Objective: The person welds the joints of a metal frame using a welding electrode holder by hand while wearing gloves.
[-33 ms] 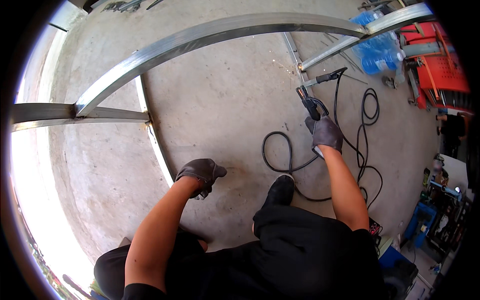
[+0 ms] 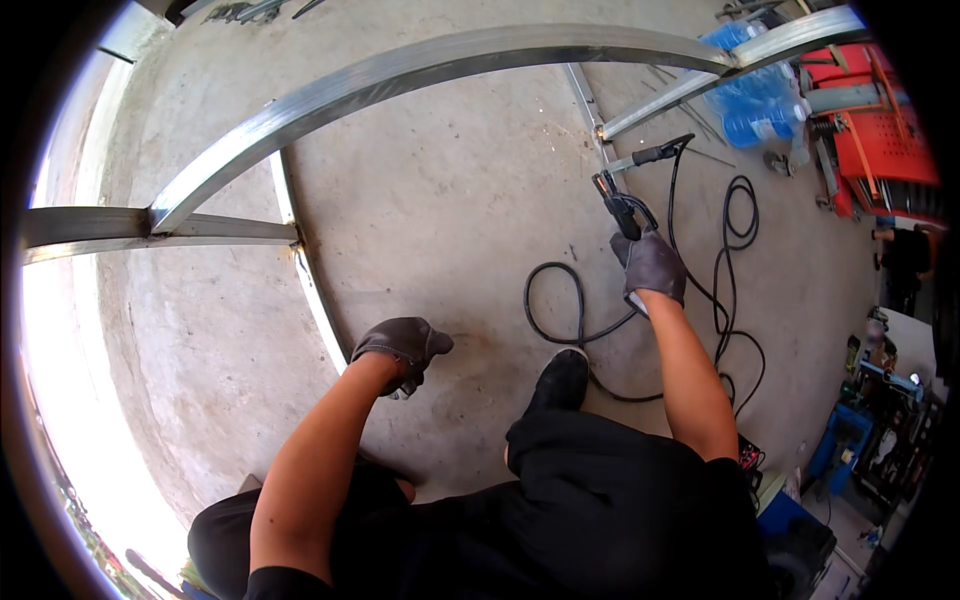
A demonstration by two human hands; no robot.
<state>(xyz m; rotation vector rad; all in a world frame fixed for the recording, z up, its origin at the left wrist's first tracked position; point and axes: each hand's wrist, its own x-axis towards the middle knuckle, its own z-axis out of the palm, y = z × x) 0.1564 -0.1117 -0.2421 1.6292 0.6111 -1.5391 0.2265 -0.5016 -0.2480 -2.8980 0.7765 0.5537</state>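
My right hand (image 2: 655, 268), in a dark leather glove, is closed around a black welding electrode holder (image 2: 622, 215). The holder's jaw end points up and left, beside the right-hand metal bar. Close by, a black-handled ground clamp (image 2: 655, 153) with a cable sits at that bar. My left hand (image 2: 402, 345), gloved alike, hangs low over the floor with its fingers curled in. Its palm faces away, so whatever it may hold is hidden. Next to its wrist ends the visible part of a slim metal bar (image 2: 318, 300) of the welded steel frame (image 2: 430, 62).
Black cable (image 2: 728, 270) lies in loops right of my foot (image 2: 560, 380). Blue plastic bottles (image 2: 760, 115) and a red slotted tool cart (image 2: 885, 150) stand at the far right. Thin rods (image 2: 705, 125) lie near the bottles. Another person (image 2: 905, 260) is at the right edge.
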